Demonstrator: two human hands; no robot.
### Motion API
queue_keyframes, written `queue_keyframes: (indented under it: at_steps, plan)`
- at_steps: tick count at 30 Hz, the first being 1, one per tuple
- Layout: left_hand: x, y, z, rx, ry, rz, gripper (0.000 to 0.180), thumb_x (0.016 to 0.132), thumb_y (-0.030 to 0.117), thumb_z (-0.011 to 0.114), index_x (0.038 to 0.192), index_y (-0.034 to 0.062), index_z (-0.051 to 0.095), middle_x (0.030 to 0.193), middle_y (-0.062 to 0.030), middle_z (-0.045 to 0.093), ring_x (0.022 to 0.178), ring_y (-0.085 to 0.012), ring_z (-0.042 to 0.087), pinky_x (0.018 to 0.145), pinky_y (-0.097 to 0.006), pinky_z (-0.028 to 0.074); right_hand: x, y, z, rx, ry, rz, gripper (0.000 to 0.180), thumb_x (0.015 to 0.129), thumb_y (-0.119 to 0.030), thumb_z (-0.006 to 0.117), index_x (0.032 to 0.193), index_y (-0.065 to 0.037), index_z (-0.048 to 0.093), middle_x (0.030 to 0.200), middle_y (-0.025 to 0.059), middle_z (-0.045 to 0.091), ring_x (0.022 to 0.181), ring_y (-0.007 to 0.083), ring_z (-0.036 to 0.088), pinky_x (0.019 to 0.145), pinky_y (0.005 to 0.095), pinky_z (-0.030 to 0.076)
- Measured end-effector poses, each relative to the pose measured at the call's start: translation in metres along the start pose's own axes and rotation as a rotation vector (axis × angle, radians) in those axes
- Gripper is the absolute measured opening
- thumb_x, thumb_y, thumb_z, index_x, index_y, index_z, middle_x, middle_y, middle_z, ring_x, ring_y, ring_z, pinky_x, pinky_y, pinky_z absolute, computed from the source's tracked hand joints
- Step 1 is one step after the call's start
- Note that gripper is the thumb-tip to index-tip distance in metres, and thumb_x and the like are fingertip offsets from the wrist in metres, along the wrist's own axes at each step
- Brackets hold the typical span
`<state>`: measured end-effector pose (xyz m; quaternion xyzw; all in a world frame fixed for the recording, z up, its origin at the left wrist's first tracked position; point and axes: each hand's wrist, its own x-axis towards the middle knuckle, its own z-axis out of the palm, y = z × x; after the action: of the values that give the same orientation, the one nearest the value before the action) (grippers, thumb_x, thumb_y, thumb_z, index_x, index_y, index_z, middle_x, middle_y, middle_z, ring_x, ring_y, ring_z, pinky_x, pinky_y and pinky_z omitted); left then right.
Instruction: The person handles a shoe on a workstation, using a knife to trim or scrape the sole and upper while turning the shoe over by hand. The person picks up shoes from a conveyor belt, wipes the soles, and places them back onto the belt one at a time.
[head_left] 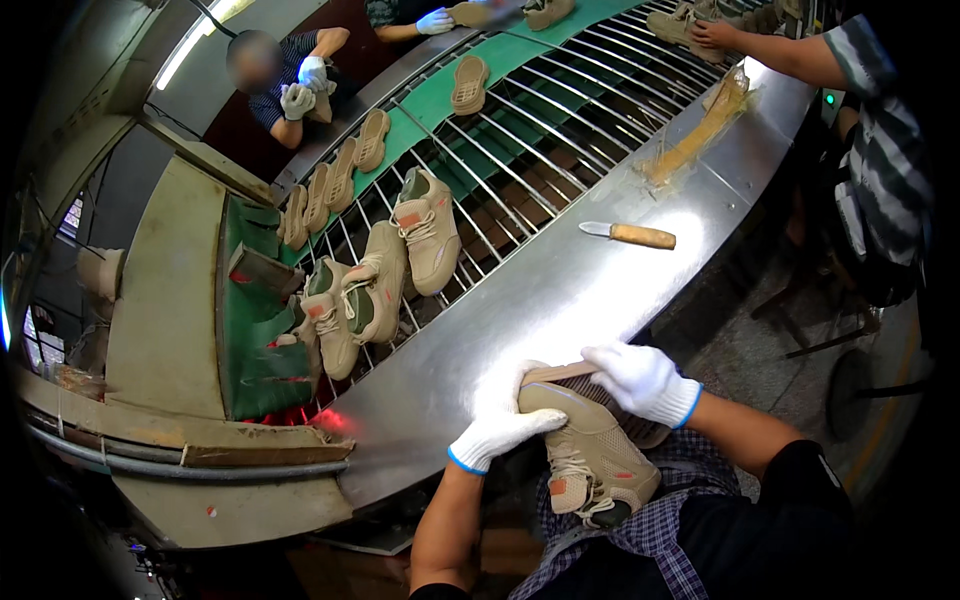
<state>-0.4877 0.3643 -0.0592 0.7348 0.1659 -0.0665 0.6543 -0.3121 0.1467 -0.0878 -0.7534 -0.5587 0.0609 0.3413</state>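
Note:
A beige lace-up shoe (590,440) rests in my lap, toe pointing away from me and laces toward my body. My left hand (505,415), in a white glove with a blue cuff, grips it near the toe, thumb across the upper. At the toe a tan sole (560,373) lies against the shoe, partly hidden by my hands. My right hand (645,382), gloved alike, is closed on this sole's edge, fingertips bent over it. On the metal table beyond lies a knife (640,236) with a wooden handle.
Several beige shoes (425,235) stand on the metal roller rack (510,200). Loose soles (468,85) lie along a green belt (420,120) behind it. Dried glue (690,140) marks the steel table (480,320). Co-workers sit across and at right, one touching a shoe (675,28).

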Motion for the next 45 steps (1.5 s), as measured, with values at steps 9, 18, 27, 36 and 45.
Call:
queue_keyframes:
  at_steps: [9, 18, 27, 36, 45]
  plan:
    - [0.012, -0.014, 0.005, 0.085, 0.115, 0.211, 0.076, 0.081, 0.037, 0.092, 0.138, -0.0014, 0.061, 0.127, -0.0184, 0.068, 0.118, -0.0287, 0.068, 0.103, -0.041, 0.054, 0.06, -0.013, 0.005, 0.238, -0.336, 0.208, 0.037, 0.109, -0.038, 0.056, 0.113, -0.007, 0.076, 0.092, 0.0195, 0.074, 0.087, 0.0396, 0.073, 0.08, 0.0457, 0.059]
    - [-0.007, 0.013, 0.002, 0.602, 0.171, 0.431, 0.06, 0.091, 0.032, 0.081, 0.14, 0.0031, 0.062, 0.132, -0.0224, 0.064, 0.119, -0.038, 0.068, 0.105, -0.041, 0.053, -0.018, -0.061, -0.045, 0.282, -0.263, 0.288, 0.067, 0.103, -0.041, 0.063, 0.151, 0.003, 0.049, 0.13, 0.0316, 0.066, 0.112, 0.041, 0.073, 0.095, 0.0436, 0.061]
    - [0.018, 0.045, 0.038, 0.893, 0.295, 0.56, 0.023, 0.098, 0.024, 0.066, 0.086, 0.0071, 0.075, 0.078, -0.0129, 0.07, 0.076, -0.0358, 0.068, 0.073, -0.047, 0.053, -0.061, -0.016, 0.024, 0.226, 0.159, -0.289, 0.074, 0.094, -0.022, 0.073, 0.152, 0.011, 0.041, 0.114, 0.0295, 0.07, 0.086, 0.0384, 0.075, 0.072, 0.042, 0.065]
    - [0.015, 0.035, 0.034, 0.889, 0.457, 0.597, 0.03, 0.099, 0.023, 0.067, 0.074, 0.007, 0.07, 0.071, -0.015, 0.067, 0.068, -0.0371, 0.066, 0.065, -0.047, 0.052, -0.035, -0.018, 0.003, 0.11, 0.047, -0.248, 0.063, 0.093, -0.017, 0.073, 0.148, 0.008, 0.052, 0.093, 0.0188, 0.073, 0.066, 0.0329, 0.073, 0.057, 0.0402, 0.06]
    - [0.015, 0.037, 0.04, 0.968, 0.474, 0.516, 0.034, 0.099, 0.025, 0.067, 0.073, 0.0046, 0.07, 0.069, -0.0147, 0.067, 0.069, -0.0354, 0.068, 0.066, -0.047, 0.054, -0.022, -0.045, -0.047, 0.038, -0.47, -0.158, 0.076, 0.091, -0.016, 0.069, 0.16, -0.002, 0.041, 0.081, 0.0121, 0.066, 0.059, 0.0294, 0.066, 0.052, 0.04, 0.057]
